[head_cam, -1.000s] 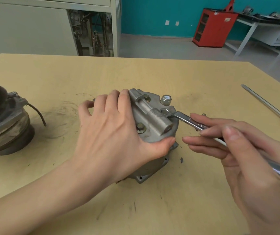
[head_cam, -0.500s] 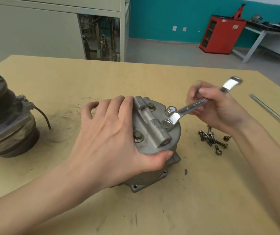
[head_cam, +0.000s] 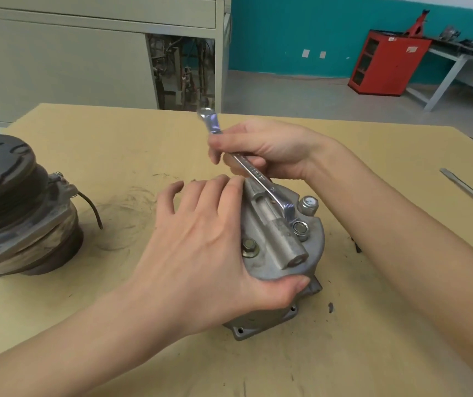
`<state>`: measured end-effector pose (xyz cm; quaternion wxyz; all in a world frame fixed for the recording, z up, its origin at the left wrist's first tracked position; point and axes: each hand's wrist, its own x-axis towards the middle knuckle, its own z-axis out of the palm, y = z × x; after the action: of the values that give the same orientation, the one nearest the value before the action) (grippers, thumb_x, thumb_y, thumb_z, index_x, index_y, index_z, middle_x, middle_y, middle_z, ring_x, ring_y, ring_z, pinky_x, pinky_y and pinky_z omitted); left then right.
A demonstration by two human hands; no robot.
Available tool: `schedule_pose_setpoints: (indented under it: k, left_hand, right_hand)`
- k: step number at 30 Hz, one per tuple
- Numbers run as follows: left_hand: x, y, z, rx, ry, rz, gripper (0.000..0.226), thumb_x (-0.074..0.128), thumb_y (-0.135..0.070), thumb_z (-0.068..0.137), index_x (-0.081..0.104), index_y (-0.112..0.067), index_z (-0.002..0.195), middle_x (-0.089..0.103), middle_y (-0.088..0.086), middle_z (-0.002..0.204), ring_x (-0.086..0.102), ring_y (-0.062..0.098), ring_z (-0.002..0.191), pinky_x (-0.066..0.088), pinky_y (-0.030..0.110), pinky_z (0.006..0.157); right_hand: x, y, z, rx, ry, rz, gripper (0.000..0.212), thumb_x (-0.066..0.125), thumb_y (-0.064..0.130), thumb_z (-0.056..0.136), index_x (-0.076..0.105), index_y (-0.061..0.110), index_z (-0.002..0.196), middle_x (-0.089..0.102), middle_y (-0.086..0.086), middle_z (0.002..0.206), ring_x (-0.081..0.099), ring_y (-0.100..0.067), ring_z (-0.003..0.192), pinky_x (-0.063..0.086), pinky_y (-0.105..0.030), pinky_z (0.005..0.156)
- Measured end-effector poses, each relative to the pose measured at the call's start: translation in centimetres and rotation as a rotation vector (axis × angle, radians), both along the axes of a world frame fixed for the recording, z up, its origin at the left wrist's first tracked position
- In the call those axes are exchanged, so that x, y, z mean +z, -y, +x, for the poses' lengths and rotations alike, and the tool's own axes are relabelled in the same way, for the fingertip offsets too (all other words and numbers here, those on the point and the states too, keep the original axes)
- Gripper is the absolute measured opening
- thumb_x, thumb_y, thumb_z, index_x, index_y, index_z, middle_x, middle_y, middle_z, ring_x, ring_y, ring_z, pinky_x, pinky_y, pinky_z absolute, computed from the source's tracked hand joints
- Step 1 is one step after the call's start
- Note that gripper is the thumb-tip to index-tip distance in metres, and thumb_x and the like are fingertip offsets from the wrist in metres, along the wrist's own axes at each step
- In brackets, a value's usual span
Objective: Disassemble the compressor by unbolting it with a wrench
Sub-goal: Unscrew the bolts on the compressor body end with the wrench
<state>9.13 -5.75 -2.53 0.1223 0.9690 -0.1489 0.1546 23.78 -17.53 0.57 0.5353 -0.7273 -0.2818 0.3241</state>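
Silvery wrench (head_cam: 258, 179), gripped by the right hand (head_cam: 269, 150), engages a bolt (head_cam: 300, 228); left hand (head_cam: 201, 253) clasps the compressor housing (head_cam: 312, 249).

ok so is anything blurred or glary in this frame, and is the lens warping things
Head view: the wrench is sharp at the shank, but its far end above the right hand is smeared by motion blur. The capped nut on the compressor carries a small bright highlight. The left forearm swells toward the lower corner from the wide-angle lens. The light is soft and shadows are faint.
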Motion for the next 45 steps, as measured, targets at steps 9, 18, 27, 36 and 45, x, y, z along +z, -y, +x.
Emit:
schedule_pose_setpoints:
  k: [9,18,27,36,45]
  left_hand:
    - [0.0,-0.1,0.1,-0.003,-0.007,0.009,0.110,0.031,-0.088,0.058,0.053,-0.007,0.129,0.059,0.004,0.121,0.055,0.027,0.113,0.034,0.051,0.104]
    - [0.2,0.0,0.0,0.008,-0.020,0.033,0.117,0.026,-0.090,0.057,0.047,-0.007,0.136,0.055,0.004,0.131,0.050,0.025,0.121,0.029,0.051,0.109]
    - [0.1,-0.1,-0.1,0.012,-0.006,0.028,0.121,0.017,-0.092,0.055,0.040,-0.010,0.141,0.048,0.000,0.138,0.043,0.020,0.128,0.020,0.047,0.114]
    - [0.1,-0.1,0.0,0.028,-0.003,0.045,0.124,0.015,-0.093,0.054,0.036,-0.009,0.144,0.047,0.001,0.141,0.041,0.020,0.130,0.019,0.047,0.115]
    - [-0.1,0.1,-0.1,0.029,0.002,0.030,0.120,0.019,-0.092,0.056,0.043,-0.007,0.137,0.052,0.003,0.133,0.046,0.023,0.124,0.025,0.050,0.112]
  right_hand:
    - [1.1,0.5,0.5,0.037,-0.156,0.117,0.041,0.029,0.029,0.102,0.048,0.011,0.071,0.048,-0.002,0.050,0.032,-0.007,0.036,0.026,-0.016,0.038]
    - [2.8,2.8,-0.9,-0.410,-0.363,0.502,0.038,0.031,0.026,0.104,0.046,0.011,0.072,0.054,0.003,0.047,0.032,-0.002,0.026,0.024,-0.012,0.032]
    - [0.5,8.4,-13.4,-0.975,0.425,0.738,0.026,0.046,0.026,0.099,0.062,0.008,0.088,0.073,-0.004,0.086,0.072,-0.018,0.077,0.054,-0.019,0.069]
    - [-5.0,5.7,-18.7,-0.940,1.177,0.644,0.016,0.048,0.021,0.100,0.058,0.012,0.091,0.071,0.009,0.094,0.072,-0.015,0.085,0.057,-0.025,0.064]
    - [-7.9,6.1,-20.1,-0.787,1.137,0.547,0.017,0.047,0.023,0.102,0.058,0.025,0.114,0.067,0.005,0.115,0.071,-0.022,0.094,0.059,-0.032,0.070]
